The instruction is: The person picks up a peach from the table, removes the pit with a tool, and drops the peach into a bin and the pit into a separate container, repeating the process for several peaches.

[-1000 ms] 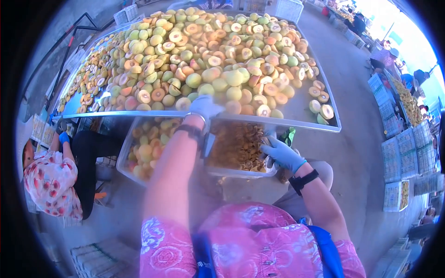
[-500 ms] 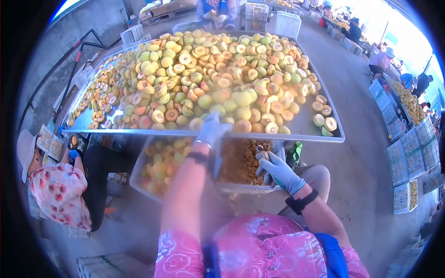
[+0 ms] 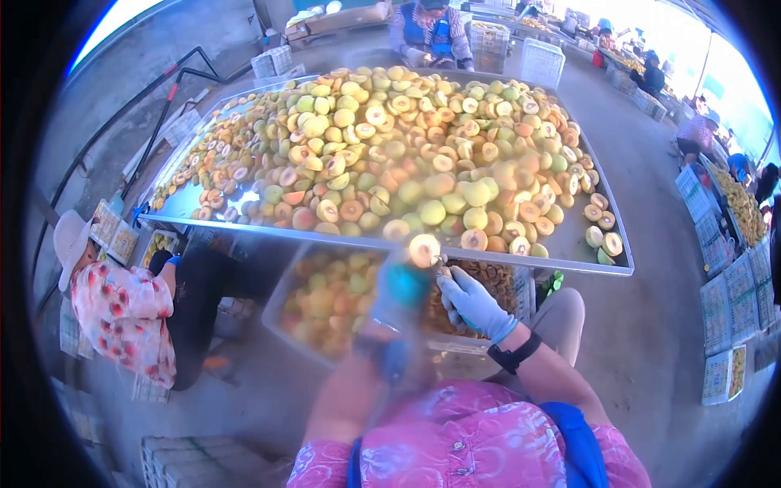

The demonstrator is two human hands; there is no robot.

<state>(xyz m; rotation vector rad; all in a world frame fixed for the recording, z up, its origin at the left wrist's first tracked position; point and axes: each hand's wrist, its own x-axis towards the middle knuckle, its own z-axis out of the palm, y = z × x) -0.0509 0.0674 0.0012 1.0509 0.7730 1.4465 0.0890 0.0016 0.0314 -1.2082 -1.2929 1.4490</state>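
My left hand (image 3: 400,286), gloved and blurred, is at the table's front edge, pinching a halved peach (image 3: 424,250) with its cut face showing. My right hand (image 3: 480,306), in a pale grey glove, is closed on a small metal-tipped tool (image 3: 442,263). The tool's tip is right beside the peach half; most of its handle is hidden in the glove. Beyond both hands, a heap of halved peaches (image 3: 390,150) covers much of the metal-rimmed table (image 3: 582,244). Below them stand a crate of peach pieces (image 3: 325,297) and a crate of brown pits (image 3: 500,281).
On the left, a person in a hat and floral top (image 3: 122,313) sits close by. Another person (image 3: 429,37) is across the table. Stacked white crates (image 3: 720,268) line the right side, and a black pipe rail (image 3: 150,122) runs along the left wall.
My left hand has come back from the heap toward my right hand and now holds a peach half. My right hand stays low, tool in grip. The view has shifted slightly.
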